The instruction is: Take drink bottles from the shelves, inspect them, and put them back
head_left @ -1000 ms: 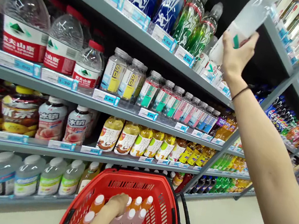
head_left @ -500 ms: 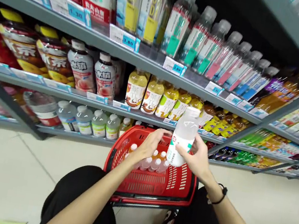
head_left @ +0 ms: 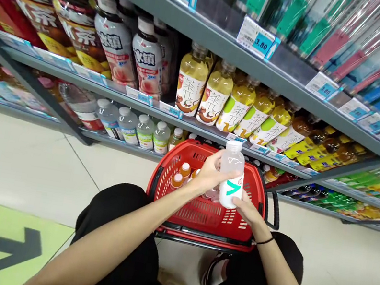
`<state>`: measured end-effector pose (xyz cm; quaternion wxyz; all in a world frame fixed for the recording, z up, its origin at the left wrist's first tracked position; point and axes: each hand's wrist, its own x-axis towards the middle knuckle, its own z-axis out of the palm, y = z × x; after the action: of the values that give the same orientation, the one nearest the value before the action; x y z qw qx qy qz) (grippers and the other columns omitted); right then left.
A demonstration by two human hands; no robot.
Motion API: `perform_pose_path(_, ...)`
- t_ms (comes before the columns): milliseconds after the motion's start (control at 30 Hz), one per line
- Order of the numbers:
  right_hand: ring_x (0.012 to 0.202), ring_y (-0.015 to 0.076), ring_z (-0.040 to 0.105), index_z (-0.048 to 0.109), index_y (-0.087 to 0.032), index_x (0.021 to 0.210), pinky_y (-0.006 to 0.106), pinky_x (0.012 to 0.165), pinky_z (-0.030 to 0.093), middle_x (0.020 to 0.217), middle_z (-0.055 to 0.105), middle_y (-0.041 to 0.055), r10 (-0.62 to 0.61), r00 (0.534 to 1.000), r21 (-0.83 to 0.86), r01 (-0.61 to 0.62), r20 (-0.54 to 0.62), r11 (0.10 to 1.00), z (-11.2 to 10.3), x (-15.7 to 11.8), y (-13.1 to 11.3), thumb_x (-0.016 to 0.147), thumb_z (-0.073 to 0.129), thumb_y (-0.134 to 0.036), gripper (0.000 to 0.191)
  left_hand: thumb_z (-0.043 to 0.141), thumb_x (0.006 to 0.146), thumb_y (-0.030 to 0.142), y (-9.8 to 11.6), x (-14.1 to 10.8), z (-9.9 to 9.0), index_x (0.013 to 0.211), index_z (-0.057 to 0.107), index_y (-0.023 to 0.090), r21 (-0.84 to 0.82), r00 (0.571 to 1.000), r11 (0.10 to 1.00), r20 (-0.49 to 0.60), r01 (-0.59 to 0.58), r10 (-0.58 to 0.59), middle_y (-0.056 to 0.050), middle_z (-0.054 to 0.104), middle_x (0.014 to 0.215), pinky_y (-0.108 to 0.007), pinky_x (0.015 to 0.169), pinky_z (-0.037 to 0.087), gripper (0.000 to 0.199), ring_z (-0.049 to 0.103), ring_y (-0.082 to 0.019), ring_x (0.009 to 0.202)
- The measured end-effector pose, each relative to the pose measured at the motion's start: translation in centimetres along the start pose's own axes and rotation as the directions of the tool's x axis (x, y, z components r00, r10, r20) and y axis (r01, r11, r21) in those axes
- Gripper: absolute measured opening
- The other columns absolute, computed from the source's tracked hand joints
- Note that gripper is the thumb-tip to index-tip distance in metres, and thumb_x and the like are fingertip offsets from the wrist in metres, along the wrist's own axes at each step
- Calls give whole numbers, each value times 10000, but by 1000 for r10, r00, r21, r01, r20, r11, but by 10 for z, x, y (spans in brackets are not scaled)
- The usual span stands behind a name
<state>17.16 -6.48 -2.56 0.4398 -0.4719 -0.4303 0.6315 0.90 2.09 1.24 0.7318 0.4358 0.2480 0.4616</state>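
Observation:
A white-capped bottle (head_left: 229, 193) with a white label and a green mark stands nearly upright in both hands, above the basket. My left hand (head_left: 211, 171) closes round its upper left side, thumb lying across the front. Around the lower right side curls my right hand (head_left: 247, 207), its thumb near the base. Under them sits a red shopping basket (head_left: 197, 231) between my knees. Several small orange-capped bottles (head_left: 177, 180) stand inside it; others there are partly hidden by my left hand and the held bottle.
Shelves of drinks rise ahead, with yellow tea bottles (head_left: 218, 93) just beyond the basket and a grey shelf edge (head_left: 209, 24) above them. Clear bottles (head_left: 146, 132) line the lowest shelf. The basket's black handle (head_left: 275, 210) sticks out at right. A yellow arrow sign (head_left: 9, 243) marks the floor.
My left hand has moved onto the bottle, which the right hand alone held before. The bottle has turned, showing another side of its label. The view has shifted lower and closer to the shelves.

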Motion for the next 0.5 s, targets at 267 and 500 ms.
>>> perform_pose_path(267,534,182,684,628,-205,1020,306,520,587,791,755,14,63,996,82,-58,-68,995,13,-2,19,628,947,-538,605,969,601,306,-1,-4,-1,1208,622,111,45,992,998,121,43,-48,-113,753,1102,-330,843,573,725,722,-198,925)
perform_pose_path(500,780,226,724,677,-203,988,368,732,623,918,769,52,-34,983,-130,11,-182,991,19,-14,29,626,938,-523,550,975,602,322,-9,-13,9,1087,635,133,37,987,997,144,62,-67,-71,749,999,-318,808,574,622,713,-171,849)
